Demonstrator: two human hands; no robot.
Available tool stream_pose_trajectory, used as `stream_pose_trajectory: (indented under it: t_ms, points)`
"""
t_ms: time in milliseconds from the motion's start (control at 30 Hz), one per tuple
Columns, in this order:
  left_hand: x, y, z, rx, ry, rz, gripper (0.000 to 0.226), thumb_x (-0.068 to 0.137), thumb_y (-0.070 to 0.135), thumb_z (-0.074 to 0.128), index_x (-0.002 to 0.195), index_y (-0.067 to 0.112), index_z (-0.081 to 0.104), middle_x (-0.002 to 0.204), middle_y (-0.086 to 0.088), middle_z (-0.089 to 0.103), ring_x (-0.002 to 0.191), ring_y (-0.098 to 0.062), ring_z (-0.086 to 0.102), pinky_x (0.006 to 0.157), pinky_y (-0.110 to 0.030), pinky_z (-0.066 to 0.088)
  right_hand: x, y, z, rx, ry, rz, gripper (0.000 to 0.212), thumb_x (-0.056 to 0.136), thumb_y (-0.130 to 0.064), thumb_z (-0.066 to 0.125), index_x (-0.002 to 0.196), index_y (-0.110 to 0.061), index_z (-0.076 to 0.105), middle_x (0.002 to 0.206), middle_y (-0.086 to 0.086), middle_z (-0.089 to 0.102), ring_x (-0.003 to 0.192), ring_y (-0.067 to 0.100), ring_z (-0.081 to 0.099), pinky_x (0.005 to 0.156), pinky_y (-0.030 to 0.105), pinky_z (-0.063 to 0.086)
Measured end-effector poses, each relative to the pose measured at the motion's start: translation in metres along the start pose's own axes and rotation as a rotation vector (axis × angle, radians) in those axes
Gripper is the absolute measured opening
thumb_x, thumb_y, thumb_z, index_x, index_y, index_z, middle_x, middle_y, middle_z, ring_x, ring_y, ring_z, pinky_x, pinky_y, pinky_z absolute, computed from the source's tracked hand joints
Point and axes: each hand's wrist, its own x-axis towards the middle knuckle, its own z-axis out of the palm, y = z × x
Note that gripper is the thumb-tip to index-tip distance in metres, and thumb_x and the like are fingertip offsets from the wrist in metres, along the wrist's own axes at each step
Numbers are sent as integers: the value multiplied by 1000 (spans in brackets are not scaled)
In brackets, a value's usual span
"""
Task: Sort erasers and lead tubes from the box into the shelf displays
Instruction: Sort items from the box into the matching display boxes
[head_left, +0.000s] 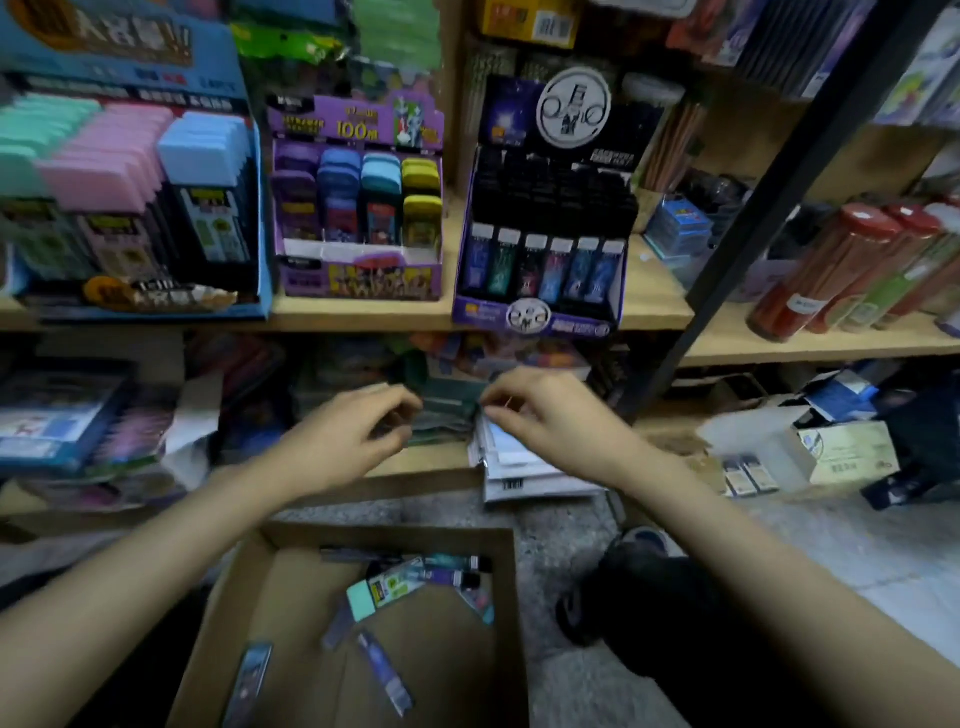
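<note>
Reaching to the lower shelf's front edge, the left hand (358, 431) and right hand (540, 410) are curling at a dark green pack (447, 408); whether they are gripping it, I cannot tell. A mint eraser (363, 597) and lead tubes (457, 569) are lying by the box's (511, 597) far edge, so sorting is looking only partway done. The next pick is probably calling for a reach down there.

A stationery shop, shelves (655, 297) packed with eraser displays (358, 208)

Open cardboard box (504, 623), mint eraser (374, 592) and scattered lead tubes (384, 670) flat inside, below stocked shelf displays (358, 270).
</note>
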Motion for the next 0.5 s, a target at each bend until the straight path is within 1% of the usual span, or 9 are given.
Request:
stream_pose_trajectory:
  t_ms: [67, 133, 200, 267, 333, 400, 500]
  points:
    - [-17, -22, 37, -51, -64, -107, 24, 94, 20, 54, 117, 18, 56, 112, 3, 59, 101, -9, 55, 84, -22, 44, -9, 9, 47, 61, -113, 105, 18, 95, -24, 52, 102, -14, 65, 100, 4, 66, 91, 19, 59, 72, 28, 42]
    - [-35, -46, 77, -99, -113, -205, 20, 93, 15, 55, 113, 16, 58, 111, -1, 60, 98, -11, 55, 82, -21, 42, -21, 23, 96, 121, -215, 236, 19, 95, -23, 52, 104, -13, 64, 103, 6, 66, 95, 21, 60, 76, 29, 44]
    - [-54, -68, 116, -133, -178, -306, 17, 92, 13, 55, 108, 18, 57, 111, -3, 60, 97, -13, 55, 84, -25, 44, -36, 36, 146, 188, -299, 371, 21, 93, -21, 53, 108, -12, 64, 108, 9, 66, 101, 23, 60, 82, 30, 45]
    - [-70, -89, 152, -148, -238, -369, 21, 91, 14, 57, 112, 15, 57, 116, -5, 57, 100, -13, 53, 85, -24, 41, -48, 47, 193, 221, -343, 478, 25, 92, -19, 54, 114, -11, 63, 115, 11, 64, 106, 25, 59, 85, 27, 42]
    - [-83, -108, 183, -159, -277, -415, 28, 91, 17, 58, 118, 13, 55, 123, -4, 52, 110, -15, 50, 90, -23, 38, -58, 55, 233, 254, -378, 560, 31, 92, -19, 54, 121, -12, 59, 123, 11, 59, 113, 25, 55, 91, 25, 39]
    - [-91, -123, 205, -172, -275, -472, 31, 90, 18, 59, 120, 11, 54, 125, -7, 51, 115, -19, 50, 91, -23, 35, -63, 63, 265, 292, -396, 626, 36, 92, -17, 53, 128, -13, 54, 129, 13, 52, 118, 29, 51, 98, 29, 38]
    - [-92, -142, 230, -215, -236, -575, 34, 88, 19, 62, 119, 8, 54, 124, -12, 53, 112, -24, 52, 89, -28, 38, -63, 80, 296, 252, -404, 698, 48, 91, -13, 52, 137, -8, 42, 139, 16, 42, 126, 33, 44, 105, 35, 35]
